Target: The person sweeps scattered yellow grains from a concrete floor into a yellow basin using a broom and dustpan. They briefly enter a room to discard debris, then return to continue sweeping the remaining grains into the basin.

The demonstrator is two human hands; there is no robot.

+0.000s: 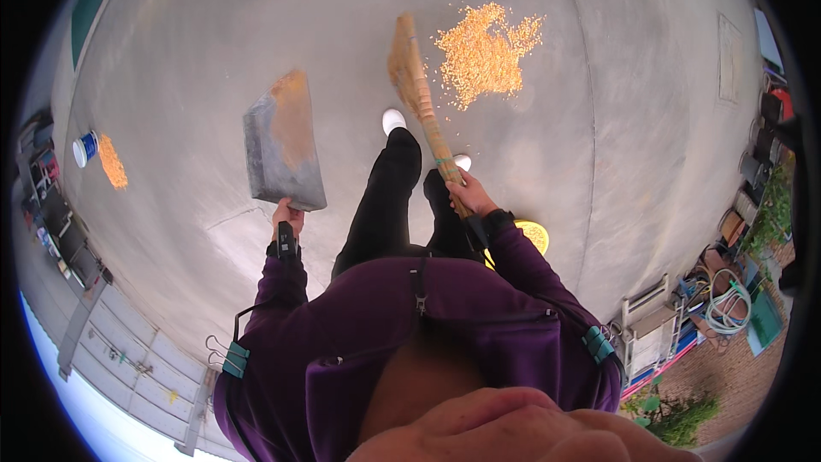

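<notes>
On the concrete floor, where the grain pile lies just beyond a broom gripped by the closed right hand, kernels could be scattered past the dustpan, clasped by the left hand well aside.

A bare grey concrete floor is seen under even daylight, marked by faint joint lines. Well left of the hands, a small blue-and-white can is noted. Coiled hoses and a white rack are observed far right.
</notes>
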